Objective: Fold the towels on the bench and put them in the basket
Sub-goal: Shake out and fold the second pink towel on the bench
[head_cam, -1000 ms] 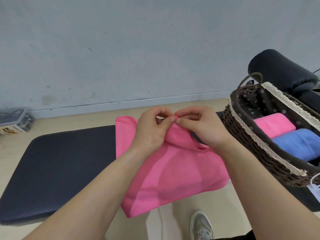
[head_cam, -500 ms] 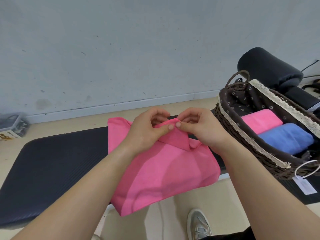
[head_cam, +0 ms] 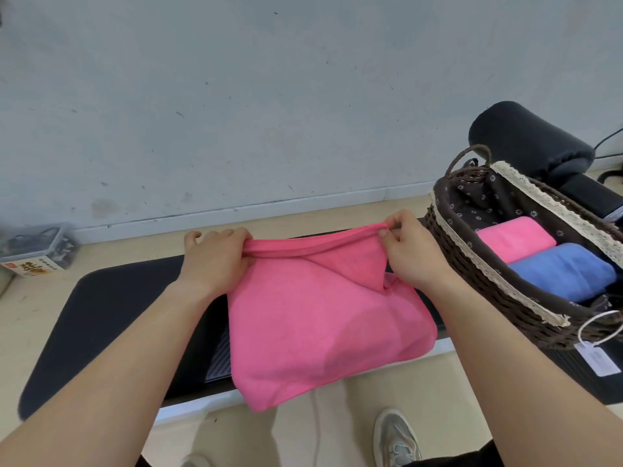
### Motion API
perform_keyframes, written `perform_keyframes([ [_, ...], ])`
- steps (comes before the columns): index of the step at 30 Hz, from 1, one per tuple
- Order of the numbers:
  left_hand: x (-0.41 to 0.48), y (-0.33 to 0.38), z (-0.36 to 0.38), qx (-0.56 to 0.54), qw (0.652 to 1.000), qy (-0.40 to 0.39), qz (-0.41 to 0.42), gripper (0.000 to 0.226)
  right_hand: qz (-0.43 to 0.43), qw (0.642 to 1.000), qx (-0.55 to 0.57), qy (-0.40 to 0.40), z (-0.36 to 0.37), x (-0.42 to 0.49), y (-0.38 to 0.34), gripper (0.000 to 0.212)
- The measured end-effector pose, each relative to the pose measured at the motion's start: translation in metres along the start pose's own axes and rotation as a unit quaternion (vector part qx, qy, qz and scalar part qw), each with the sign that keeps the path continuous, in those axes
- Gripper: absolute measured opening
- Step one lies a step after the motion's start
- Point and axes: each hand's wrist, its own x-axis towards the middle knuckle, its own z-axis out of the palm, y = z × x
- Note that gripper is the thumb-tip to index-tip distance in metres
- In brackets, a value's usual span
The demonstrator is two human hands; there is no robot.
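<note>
We are drawing our left hand (head_cam: 215,261) and right hand (head_cam: 409,254) apart, each pinching a top corner of the pink towel (head_cam: 320,332) over the desk (head_cam: 111,315), beside the basket (head_cam: 478,284), squaring it for folding.

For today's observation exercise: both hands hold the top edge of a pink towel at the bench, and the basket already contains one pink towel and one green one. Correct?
Not quite. In the head view the basket holds a blue towel, not a green one, beside the rolled pink towel. The left hand and right hand do hold the top edge of the loose pink towel.
</note>
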Motion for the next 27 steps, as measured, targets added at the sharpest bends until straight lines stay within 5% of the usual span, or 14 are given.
perform_keyframes([
  [4,-0.017,-0.012,-0.018,-0.095,0.995,0.026,-0.019,0.005,-0.001,0.999,-0.024,0.043,0.004,0.000,-0.008,0.008],
  [7,-0.039,-0.025,-0.040,-0.274,0.960,0.038,-0.043,0.013,0.011,0.998,0.025,0.060,0.005,-0.012,-0.020,0.008],
  [14,-0.087,-0.053,-0.092,-0.487,0.869,-0.029,-0.083,0.005,0.005,0.998,0.047,0.032,-0.013,-0.055,-0.066,0.014],
  [19,-0.113,-0.067,-0.133,-0.478,0.875,-0.028,-0.075,0.011,-0.002,0.996,0.080,-0.038,-0.046,-0.081,-0.099,0.013],
  [27,-0.096,-0.060,-0.128,-0.404,0.910,0.043,-0.084,0.013,-0.009,1.000,0.012,0.027,-0.037,-0.063,-0.098,0.010],
])
